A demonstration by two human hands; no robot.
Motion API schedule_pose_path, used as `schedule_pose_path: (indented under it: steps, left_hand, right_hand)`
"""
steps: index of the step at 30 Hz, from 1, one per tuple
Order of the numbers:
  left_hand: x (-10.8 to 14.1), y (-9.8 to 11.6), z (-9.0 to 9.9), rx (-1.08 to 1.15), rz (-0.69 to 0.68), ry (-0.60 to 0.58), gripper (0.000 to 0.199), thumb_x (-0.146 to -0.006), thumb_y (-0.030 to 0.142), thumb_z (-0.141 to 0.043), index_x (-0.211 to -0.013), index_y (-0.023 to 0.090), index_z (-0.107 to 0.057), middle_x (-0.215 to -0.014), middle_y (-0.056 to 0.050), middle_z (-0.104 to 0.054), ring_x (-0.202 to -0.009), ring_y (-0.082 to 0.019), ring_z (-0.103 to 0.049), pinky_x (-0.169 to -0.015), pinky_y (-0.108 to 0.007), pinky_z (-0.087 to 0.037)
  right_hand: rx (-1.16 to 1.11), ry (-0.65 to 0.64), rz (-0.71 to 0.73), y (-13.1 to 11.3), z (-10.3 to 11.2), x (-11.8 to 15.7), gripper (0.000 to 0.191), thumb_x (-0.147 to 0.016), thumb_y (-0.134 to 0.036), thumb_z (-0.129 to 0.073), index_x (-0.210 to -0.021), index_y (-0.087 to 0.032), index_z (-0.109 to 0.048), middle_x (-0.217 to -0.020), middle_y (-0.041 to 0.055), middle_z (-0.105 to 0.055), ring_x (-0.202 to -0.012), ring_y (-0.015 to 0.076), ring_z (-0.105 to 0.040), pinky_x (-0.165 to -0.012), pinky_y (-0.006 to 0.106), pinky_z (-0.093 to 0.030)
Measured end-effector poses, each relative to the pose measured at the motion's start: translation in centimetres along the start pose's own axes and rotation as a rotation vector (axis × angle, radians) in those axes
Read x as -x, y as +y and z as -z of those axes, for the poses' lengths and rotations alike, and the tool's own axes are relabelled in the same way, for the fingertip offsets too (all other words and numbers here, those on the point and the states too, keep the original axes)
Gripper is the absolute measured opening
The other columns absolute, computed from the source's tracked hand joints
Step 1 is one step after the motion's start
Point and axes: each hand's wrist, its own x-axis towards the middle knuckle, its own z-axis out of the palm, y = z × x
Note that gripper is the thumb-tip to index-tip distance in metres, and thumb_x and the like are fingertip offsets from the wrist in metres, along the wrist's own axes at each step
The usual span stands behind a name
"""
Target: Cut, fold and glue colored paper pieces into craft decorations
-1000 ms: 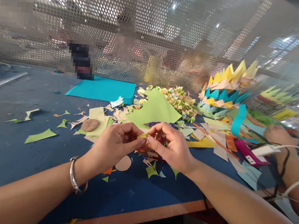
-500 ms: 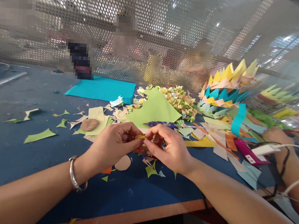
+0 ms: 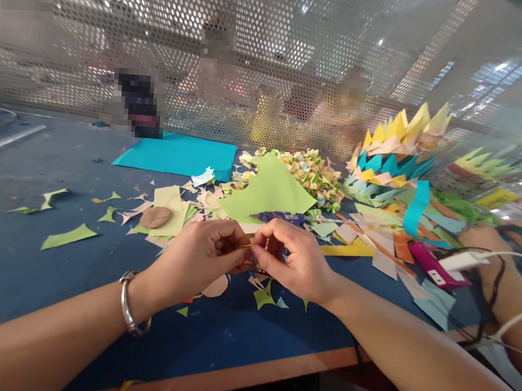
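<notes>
My left hand [image 3: 210, 248], with a silver bangle at its wrist, and my right hand [image 3: 290, 258] meet fingertip to fingertip over the table. Both pinch a small yellow piece [image 3: 251, 242], mostly hidden by the fingers. Just beyond them lie a blue pen [image 3: 281, 217] and a large green paper [image 3: 273, 187] with a curved cut edge. Beneath the hands are a pale pink paper disc [image 3: 216, 286] and a green scrap [image 3: 264, 296]. A round brown disc [image 3: 155, 217] rests on pale paper to the left.
A blue folder-like sheet [image 3: 178, 156] lies behind, beside a pile of small folded pieces [image 3: 316, 175]. Spiky paper crowns [image 3: 393, 160] stand back right. A magenta power strip [image 3: 437, 267] with cables is at the right, near another person's arm [image 3: 500, 284]. A perforated screen borders the table.
The yellow piece between my fingertips now shows less. My left fingers have shifted slightly lower, covering more of the pink disc. The other person's hand at the right has moved a little.
</notes>
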Motion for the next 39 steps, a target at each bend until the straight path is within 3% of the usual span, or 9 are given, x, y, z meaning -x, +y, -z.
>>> schedule_pose_path:
  steps: [8, 22, 27, 34, 39]
  left_hand:
    - [-0.12, -0.14, 0.21, 0.076, 0.021, -0.101, 0.020, -0.085, 0.034, -0.065, -0.072, 0.019, -0.065, -0.061, -0.001, -0.068, -0.056, -0.012, -0.065, -0.054, -0.021, -0.051]
    - [0.02, 0.19, 0.34, -0.103, -0.002, -0.169, 0.019, -0.088, 0.032, -0.059, -0.073, 0.020, -0.058, -0.061, 0.000, -0.067, -0.053, -0.012, -0.060, -0.050, -0.021, -0.044]
    - [-0.05, -0.04, 0.36, -0.155, -0.047, -0.179, 0.024, -0.087, 0.037, -0.061, -0.071, 0.019, -0.059, -0.058, 0.002, -0.059, -0.052, -0.010, -0.051, -0.048, -0.021, -0.039]
    - [-0.16, -0.08, 0.60, -0.039, 0.021, -0.245, 0.026, -0.087, 0.037, -0.061, -0.071, 0.017, -0.058, -0.060, 0.001, -0.063, -0.054, -0.011, -0.057, -0.050, -0.021, -0.042]
    - [-0.12, -0.04, 0.62, 0.012, 0.021, -0.236, 0.028, -0.087, 0.035, -0.062, -0.067, 0.017, -0.054, -0.058, 0.004, -0.056, -0.052, -0.009, -0.056, -0.050, -0.020, -0.042]
  right_hand:
    - [-0.048, -0.036, -0.064, 0.16, 0.23, 0.06, 0.009, -0.089, -0.025, -0.063, -0.083, -0.019, -0.057, -0.067, -0.0032, -0.058, -0.053, 0.0078, -0.052, -0.050, 0.021, -0.044]
    - [-0.098, -0.098, -0.097, 0.05, 0.33, 0.10, 0.010, -0.088, -0.023, -0.063, -0.081, -0.019, -0.056, -0.070, -0.0032, -0.057, -0.053, 0.0071, -0.053, -0.050, 0.021, -0.042]
    - [-0.132, -0.099, -0.126, 0.20, 0.27, 0.16, 0.010, -0.088, -0.024, -0.062, -0.083, -0.019, -0.056, -0.069, -0.0035, -0.056, -0.055, 0.0077, -0.051, -0.051, 0.021, -0.041]
    - [-0.254, -0.130, -0.193, 0.10, 0.41, 0.29, 0.014, -0.091, -0.029, -0.061, -0.085, -0.018, -0.056, -0.069, -0.0033, -0.057, -0.056, 0.0075, -0.052, -0.051, 0.020, -0.042]
    - [-0.277, -0.156, -0.259, -0.06, 0.49, 0.17, 0.015, -0.090, -0.032, -0.062, -0.088, -0.018, -0.057, -0.070, -0.0029, -0.056, -0.054, 0.0073, -0.050, -0.049, 0.020, -0.041]
